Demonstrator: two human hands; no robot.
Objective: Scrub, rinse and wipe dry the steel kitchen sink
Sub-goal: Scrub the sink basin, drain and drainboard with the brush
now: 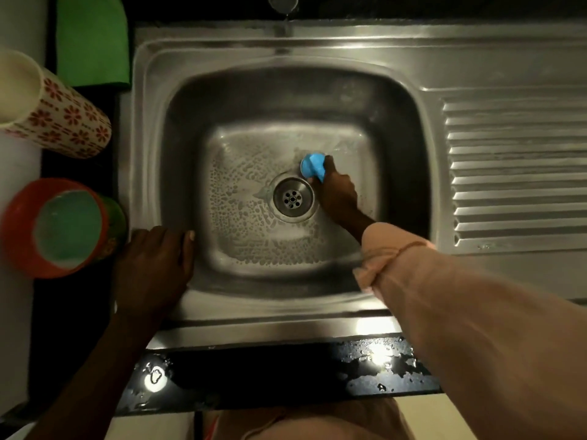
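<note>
My right hand (336,192) grips the blue scrubber (313,166) against the floor of the sink (149,122), just beside the drain (293,197). My left hand (152,268) lies open, palm down on the near left rim, bracing me. Suds bead across the floor. To scrub well, I judge I should press firmly, circle the drain ring closely, then work outward into corners and up the walls.
</note>
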